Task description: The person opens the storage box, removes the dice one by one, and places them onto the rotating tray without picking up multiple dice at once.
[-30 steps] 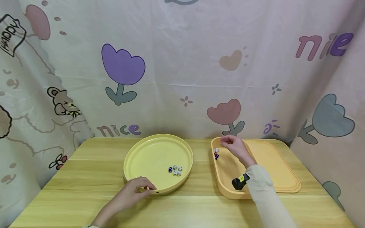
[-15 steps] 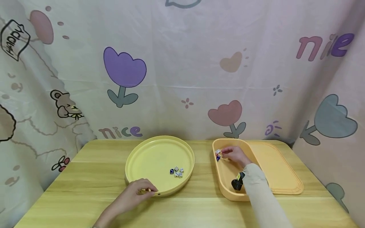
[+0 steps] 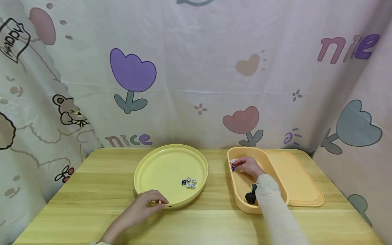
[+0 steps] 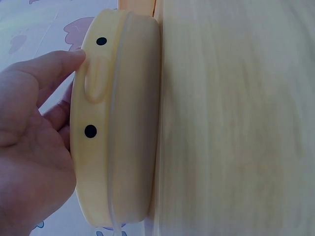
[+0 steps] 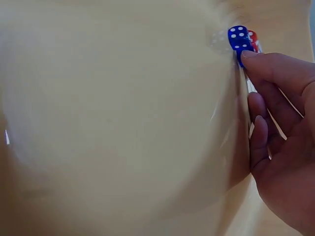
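Observation:
In the head view, my left hand pinches the near rim of a round yellow tray. The left wrist view shows its thumb on the rim, with the other fingers partly hidden behind. Several white dice and one dark blue die lie in that tray. My right hand reaches into an orange rectangular bin. At the bin's left wall, its thumb and finger pinch at a blue die. Beside it are a red die and a white die, partly covered by the fingers.
A flat orange lid lies right of the bin. Both containers stand on a wooden table, with a patterned curtain behind. A black wrist camera hangs below the right forearm.
My right hand has come down from the bin's far end to the dice at its left wall, and its fingers have closed in on them. The left hand stays on the tray rim.

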Demonstrator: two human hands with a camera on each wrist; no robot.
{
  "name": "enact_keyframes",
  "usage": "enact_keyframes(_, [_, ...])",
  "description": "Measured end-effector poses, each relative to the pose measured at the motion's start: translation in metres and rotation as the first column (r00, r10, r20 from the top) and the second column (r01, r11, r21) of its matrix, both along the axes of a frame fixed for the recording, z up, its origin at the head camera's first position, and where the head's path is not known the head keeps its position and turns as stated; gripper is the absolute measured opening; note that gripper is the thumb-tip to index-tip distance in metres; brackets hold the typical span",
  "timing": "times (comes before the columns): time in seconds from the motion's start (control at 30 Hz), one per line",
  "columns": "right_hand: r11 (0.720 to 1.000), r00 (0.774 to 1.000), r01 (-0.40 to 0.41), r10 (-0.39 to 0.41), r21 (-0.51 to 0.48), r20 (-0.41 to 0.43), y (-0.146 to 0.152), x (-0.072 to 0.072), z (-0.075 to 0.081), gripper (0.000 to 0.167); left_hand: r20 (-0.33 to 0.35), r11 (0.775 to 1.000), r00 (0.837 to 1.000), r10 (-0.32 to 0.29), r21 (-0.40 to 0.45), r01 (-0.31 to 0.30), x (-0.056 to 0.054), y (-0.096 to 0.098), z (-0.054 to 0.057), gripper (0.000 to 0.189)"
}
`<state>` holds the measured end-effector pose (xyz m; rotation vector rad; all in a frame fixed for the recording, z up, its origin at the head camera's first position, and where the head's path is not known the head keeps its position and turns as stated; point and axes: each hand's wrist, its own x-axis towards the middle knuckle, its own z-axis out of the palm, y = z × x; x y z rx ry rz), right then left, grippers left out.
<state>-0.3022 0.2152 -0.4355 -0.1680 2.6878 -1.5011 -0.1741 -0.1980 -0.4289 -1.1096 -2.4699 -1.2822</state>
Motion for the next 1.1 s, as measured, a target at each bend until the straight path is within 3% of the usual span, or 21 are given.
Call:
enact_keyframes(0.2, [0.998,0.998,0.002,0.002,0.067,-0.067,-0.002,-0.001,-0.003,0.017,0.005,1.0,1.0,0.0,0.004,0.0,0.0,0.0,0.001,0.012])
enact_keyframes(0.63, [0.996,0.999,-0.027,0.03,0.087,-0.039,0.005,-0.003,-0.006,0.016,0.037,1.0,0.999,0.004,-0.003,-0.004,0.0,0.002,0.002,0.013])
enact_keyframes(0.97, [0.996,0.995,-0.092,0.091,0.005,0.048,0.012,-0.002,0.008,0.017,0.038,1.0,0.999,0.005,-0.006,-0.005,-0.001,0.003,0.001,0.015])
enact_keyframes(1.1, [0.995,0.994,-0.098,0.098,-0.009,0.042,0.009,0.001,0.021,0.02,0.047,1.0,0.999,0.011,-0.007,-0.011,0.0,0.001,0.001,0.015])
